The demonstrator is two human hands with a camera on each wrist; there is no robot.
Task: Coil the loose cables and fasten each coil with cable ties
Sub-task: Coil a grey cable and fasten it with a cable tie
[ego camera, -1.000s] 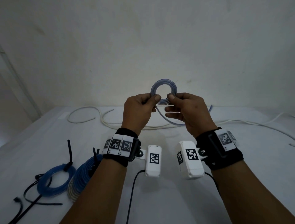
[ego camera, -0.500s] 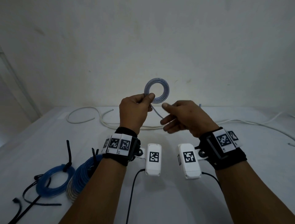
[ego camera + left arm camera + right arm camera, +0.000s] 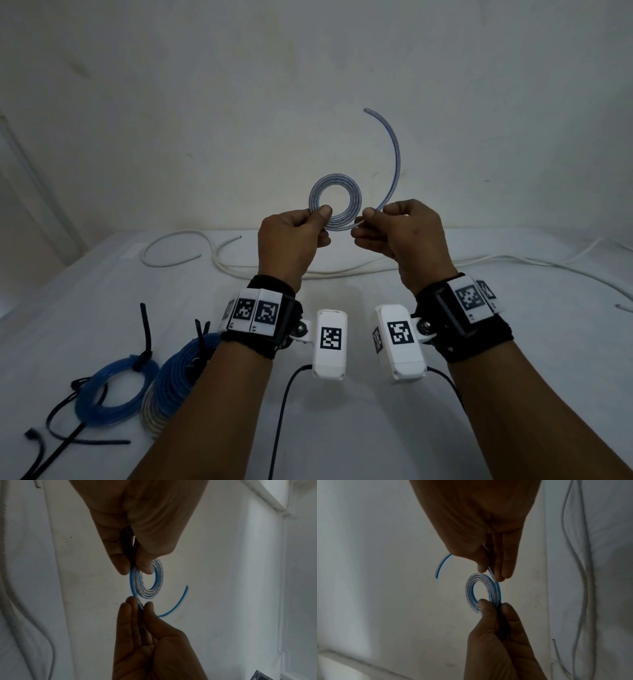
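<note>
A small flat coil of clear-blue cable is held up in front of the wall. My left hand pinches its left rim between thumb and forefinger. My right hand pinches the strand where it leaves the coil's lower right. The free tail arcs up and over to the left above the right hand. The left wrist view shows the coil, the left hand above it, the right hand below it and the tail. The right wrist view shows the coil and the right hand.
Two blue coils bound with black ties lie at the table's front left. Loose black ties lie beside them. A long white cable runs along the back of the white table under a bare wall.
My right hand let go of the coil, took the trailing strand and swung it upward; the tail that hung down toward the table now arcs above the right hand. The left hand kept its pinch.
</note>
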